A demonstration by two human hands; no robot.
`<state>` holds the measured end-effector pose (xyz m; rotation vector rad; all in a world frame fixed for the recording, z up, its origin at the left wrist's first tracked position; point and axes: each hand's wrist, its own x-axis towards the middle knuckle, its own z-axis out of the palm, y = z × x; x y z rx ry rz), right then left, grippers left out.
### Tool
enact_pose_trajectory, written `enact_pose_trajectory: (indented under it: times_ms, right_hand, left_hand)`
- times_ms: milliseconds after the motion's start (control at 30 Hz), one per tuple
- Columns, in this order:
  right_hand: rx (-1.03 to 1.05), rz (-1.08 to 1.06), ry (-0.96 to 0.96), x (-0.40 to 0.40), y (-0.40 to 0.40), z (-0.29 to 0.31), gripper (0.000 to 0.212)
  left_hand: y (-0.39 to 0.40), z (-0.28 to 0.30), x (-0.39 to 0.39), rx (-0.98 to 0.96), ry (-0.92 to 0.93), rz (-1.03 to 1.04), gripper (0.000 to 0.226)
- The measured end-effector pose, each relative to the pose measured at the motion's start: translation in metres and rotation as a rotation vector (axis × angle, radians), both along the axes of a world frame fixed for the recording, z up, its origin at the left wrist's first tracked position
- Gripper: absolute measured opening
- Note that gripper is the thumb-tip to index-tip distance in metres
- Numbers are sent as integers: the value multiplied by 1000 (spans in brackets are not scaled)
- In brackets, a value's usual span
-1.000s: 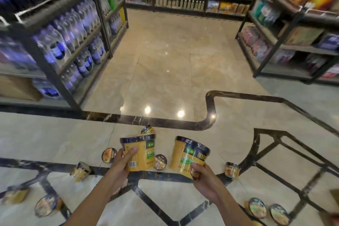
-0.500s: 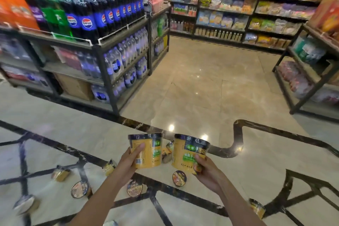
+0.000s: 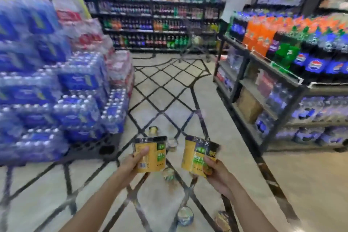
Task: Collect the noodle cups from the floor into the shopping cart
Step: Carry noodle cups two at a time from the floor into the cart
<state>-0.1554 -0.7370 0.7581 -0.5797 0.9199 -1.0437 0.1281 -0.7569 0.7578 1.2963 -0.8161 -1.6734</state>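
Two yellow noodle cups are held upright, side by side above the floor (image 3: pixel 310 184): the left cup (image 3: pixel 150 154) gripped by the left hand (image 3: pixel 131 162), the right cup (image 3: pixel 199 156) by the right hand (image 3: pixel 218 173). More cups (image 3: pixel 185 215) lie below; a shopping cart (image 3: pixel 199 43) stands far off.

Motion-blurred water packs (image 3: pixel 56 90), far shelves (image 3: pixel 150 5)
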Motion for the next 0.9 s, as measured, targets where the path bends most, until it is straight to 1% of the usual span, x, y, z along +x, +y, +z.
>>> enact_pose_trajectory:
  times_ms: [100, 167, 233, 267, 300, 367, 433, 533, 600, 633, 700, 733, 800, 833, 900]
  right_hand:
    - [-42, 289, -63, 95, -14, 13, 85]
    - [-53, 450, -123, 158, -15, 20, 82]
    - [-76, 613, -98, 223, -12, 20, 92]
    - [-86, 694, -67, 258, -7, 22, 100]
    - [-90, 766, -52, 293, -1, 24, 105]
    - [-110, 892, -41, 361, 17, 23, 109]
    - [-119, 1018, -32, 426, 44, 24, 108]
    - [-117, 1215, -57, 514, 94, 30, 89]
    - [-108, 1300, -64, 566, 127, 30, 77]
    - [-111, 1338, -59, 591, 143, 29, 79]
    - [-113, 1414, -50, 637, 171, 31, 92]
    - [-108, 1443, -56, 657, 182, 31, 94]
    - [-105, 1484, -69, 694, 199, 35, 94]
    - [-102, 1501, -73, 711, 205, 37, 96]
    - [-95, 1523, -87, 743, 209, 39, 99]
  left_hand:
    - [48, 9, 93, -23, -3, 231, 107]
    - [87, 15, 147, -15, -17, 374, 101]
    - [131, 18, 197, -7, -17, 523, 78]
    - [155, 18, 222, -3, -19, 604, 73]
    - [179, 19, 247, -2, -31, 684, 77]
    - [231, 22, 289, -7, -66, 807, 94]
    - [285, 26, 328, -27, -84, 911, 96]
    - [360, 29, 375, -41, -80, 1082, 90]
    - [405, 30, 402, -46, -64, 1186, 92]
    - [423, 32, 416, -46, -57, 1226, 92]
    - [456, 35, 440, -59, -50, 1304, 79]
    - [471, 35, 453, -52, -58, 1344, 81]
    - [495, 35, 479, -29, -88, 1394, 103]
    - [503, 34, 492, -32, -95, 1419, 110]
    - [513, 32, 518, -30, -97, 1447, 108]
